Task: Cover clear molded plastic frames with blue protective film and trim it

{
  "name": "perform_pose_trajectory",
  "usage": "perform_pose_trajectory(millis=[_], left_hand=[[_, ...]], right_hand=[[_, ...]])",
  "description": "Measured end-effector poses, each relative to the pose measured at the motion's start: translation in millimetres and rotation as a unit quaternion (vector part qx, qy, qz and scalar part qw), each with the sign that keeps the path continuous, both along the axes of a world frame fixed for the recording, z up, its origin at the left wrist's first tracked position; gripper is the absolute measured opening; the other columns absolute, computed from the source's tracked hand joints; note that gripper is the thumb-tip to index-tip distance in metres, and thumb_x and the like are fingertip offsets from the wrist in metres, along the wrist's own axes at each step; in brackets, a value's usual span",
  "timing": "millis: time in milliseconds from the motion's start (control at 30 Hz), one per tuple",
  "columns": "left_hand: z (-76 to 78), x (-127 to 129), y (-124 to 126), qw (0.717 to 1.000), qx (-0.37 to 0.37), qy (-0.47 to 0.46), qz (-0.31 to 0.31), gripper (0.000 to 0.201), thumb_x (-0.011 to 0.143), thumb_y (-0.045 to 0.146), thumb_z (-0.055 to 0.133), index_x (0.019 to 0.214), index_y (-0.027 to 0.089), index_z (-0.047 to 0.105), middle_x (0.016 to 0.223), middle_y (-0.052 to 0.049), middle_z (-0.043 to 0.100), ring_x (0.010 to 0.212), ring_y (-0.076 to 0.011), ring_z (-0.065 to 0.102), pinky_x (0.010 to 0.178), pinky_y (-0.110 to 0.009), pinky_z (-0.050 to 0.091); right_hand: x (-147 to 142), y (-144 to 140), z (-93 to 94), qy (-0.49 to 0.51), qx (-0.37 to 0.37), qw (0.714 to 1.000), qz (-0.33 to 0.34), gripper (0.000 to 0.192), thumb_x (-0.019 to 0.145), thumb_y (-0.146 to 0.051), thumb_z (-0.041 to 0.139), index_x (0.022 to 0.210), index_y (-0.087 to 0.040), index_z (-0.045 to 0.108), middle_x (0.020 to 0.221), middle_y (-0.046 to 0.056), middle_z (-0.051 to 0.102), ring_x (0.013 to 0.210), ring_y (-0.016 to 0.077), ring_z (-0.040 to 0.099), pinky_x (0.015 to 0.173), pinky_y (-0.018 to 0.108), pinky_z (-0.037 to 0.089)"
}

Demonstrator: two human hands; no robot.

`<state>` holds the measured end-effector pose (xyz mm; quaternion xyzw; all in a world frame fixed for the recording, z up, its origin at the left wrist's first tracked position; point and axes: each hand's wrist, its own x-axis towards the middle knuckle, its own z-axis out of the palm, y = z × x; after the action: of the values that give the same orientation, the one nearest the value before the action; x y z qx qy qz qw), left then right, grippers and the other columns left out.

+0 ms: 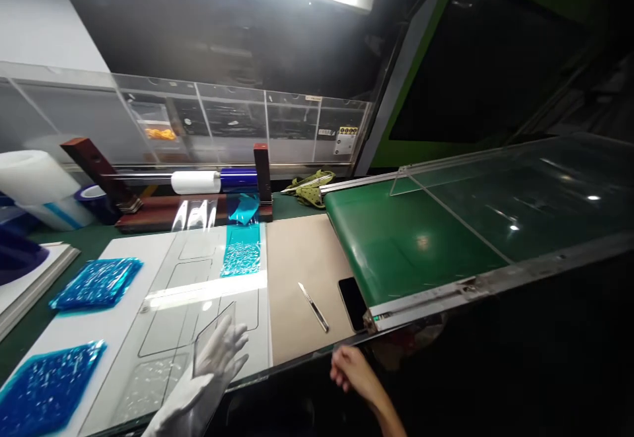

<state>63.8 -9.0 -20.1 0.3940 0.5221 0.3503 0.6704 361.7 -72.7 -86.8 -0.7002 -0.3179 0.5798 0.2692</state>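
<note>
My left hand, in a white glove, holds a thin clear rectangular panel with a dark edge, tilted up over the work surface. The panel lies against the palm and the fingers are partly spread. Beneath it is a white sheet with rectangular outlines, covered by clear film. My right hand is bare, its fingers curled in with nothing visible in them, just off the table's front edge. Nearest to it are a utility knife on brown board and a dark phone.
Blue film packs lie at left. A wooden stand carries a white roll and a blue roll. At right, a green conveyor belt sits under a clear cover. Larger film rolls stand far left.
</note>
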Motion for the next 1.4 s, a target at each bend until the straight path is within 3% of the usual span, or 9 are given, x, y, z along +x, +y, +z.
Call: perform_pose_trajectory(millis=[67, 167, 300, 433, 567, 667, 800, 1000, 1400], left_hand=[[5.7, -3.6, 2.4, 0.997, -0.036, -0.069, -0.022, 0.103, 0.072, 0.073, 0.036, 0.147, 0.018, -0.01, 0.149, -0.013, 0.031, 0.135, -0.0294, 0.034, 0.11, -0.048, 0.034], [8.3, -9.7, 6.2, 0.99, -0.024, -0.121, -0.075, 0.106, 0.069, 0.078, 0.037, 0.147, 0.021, -0.008, 0.15, -0.01, 0.03, 0.137, -0.03, 0.029, 0.11, -0.052, 0.031], [18.0, -19.3, 6.3, 0.986, -0.004, -0.151, -0.069, 0.112, 0.067, 0.081, 0.04, 0.147, 0.018, -0.007, 0.148, -0.017, 0.03, 0.136, -0.0346, 0.028, 0.108, -0.057, 0.029], [52.2, -34.8, -0.5, 0.978, 0.187, 0.01, -0.094, 0.118, 0.059, 0.065, 0.068, 0.148, 0.023, 0.003, 0.149, -0.016, 0.027, 0.137, -0.0381, 0.023, 0.113, -0.057, 0.016], [90.9, -48.2, -3.2, 0.898, 0.278, 0.297, -0.165, 0.117, 0.056, 0.047, 0.076, 0.147, 0.032, 0.004, 0.153, -0.009, 0.014, 0.139, -0.0402, 0.015, 0.112, -0.061, 0.014], [107.9, -51.3, 2.1, 0.862, 0.294, 0.349, -0.219, 0.12, 0.053, 0.043, 0.077, 0.147, 0.031, 0.004, 0.15, -0.01, 0.017, 0.137, -0.0402, 0.02, 0.109, -0.058, 0.027], [118.9, -48.7, 10.7, 0.838, 0.32, 0.355, -0.264, 0.121, 0.05, 0.044, 0.077, 0.146, 0.031, 0.003, 0.148, -0.011, 0.02, 0.134, -0.0397, 0.025, 0.106, -0.056, 0.033], [124.7, -43.1, 14.4, 0.83, 0.363, 0.31, -0.289, 0.118, 0.053, 0.058, 0.074, 0.145, 0.031, 0.004, 0.145, -0.012, 0.025, 0.132, -0.0371, 0.032, 0.104, -0.052, 0.037], [126.4, -38.6, 10.4, 0.837, 0.349, 0.277, -0.317, 0.118, 0.049, 0.051, 0.076, 0.145, 0.032, 0.009, 0.143, -0.01, 0.029, 0.13, -0.0362, 0.035, 0.104, -0.049, 0.037]], right_hand=[[-24.7, 51.8, 5.0, -0.112, 0.044, 0.993, 0.014, 0.018, 0.085, -0.034, 0.048, 0.076, -0.019, 0.052, 0.082, 0.006, 0.064, 0.08, 0.0179, 0.06, 0.065, 0.026, 0.043], [-49.8, 115.1, 5.9, -0.25, 0.082, 0.965, 0.014, 0.012, 0.087, -0.023, 0.043, 0.094, -0.019, 0.053, 0.117, 0.015, 0.055, 0.116, 0.0271, 0.047, 0.087, 0.038, 0.04], [-64.7, 146.4, -0.4, -0.317, 0.096, 0.943, 0.038, 0.013, 0.083, -0.016, 0.044, 0.093, -0.014, 0.053, 0.114, 0.022, 0.054, 0.113, 0.0301, 0.049, 0.088, 0.041, 0.039], [-66.9, 134.1, 7.2, -0.282, 0.126, 0.948, 0.078, 0.023, 0.09, -0.021, 0.03, 0.104, -0.015, 0.048, 0.084, 0.008, 0.06, 0.079, 0.0185, 0.059, 0.073, 0.03, 0.044], [-79.8, 95.7, 55.2, -0.115, 0.194, 0.968, 0.114, 0.037, 0.095, -0.045, 0.022, 0.104, -0.02, 0.048, 0.066, -0.003, 0.047, 0.057, 0.0124, 0.048, 0.054, 0.022, 0.039], [-98.2, 61.7, 107.5, 0.062, 0.205, 0.964, 0.158, 0.038, 0.091, -0.054, 0.035, 0.09, -0.02, 0.052, 0.068, -0.002, 0.047, 0.057, 0.0107, 0.046, 0.05, 0.021, 0.038], [-119.6, 33.9, 151.1, 0.023, 0.257, 0.946, 0.195, 0.045, 0.089, -0.059, 0.035, 0.088, -0.021, 0.059, 0.074, 0.003, 0.054, 0.066, 0.0133, 0.051, 0.061, 0.024, 0.043], [-130.9, 28.7, 156.1, -0.038, 0.273, 0.933, 0.23, 0.065, 0.045, -0.073, 0.073, 0.078, -0.023, 0.05, 0.068, -0.003, 0.047, 0.056, 0.0091, 0.04, 0.046, 0.018, 0.037], [-139.5, 22.9, 147.7, -0.089, 0.373, 0.895, 0.228, 0.068, 0.047, -0.077, 0.069, 0.074, -0.023, 0.039, 0.069, -0.003, 0.042, 0.062, 0.0105, 0.04, 0.054, 0.018, 0.043]])
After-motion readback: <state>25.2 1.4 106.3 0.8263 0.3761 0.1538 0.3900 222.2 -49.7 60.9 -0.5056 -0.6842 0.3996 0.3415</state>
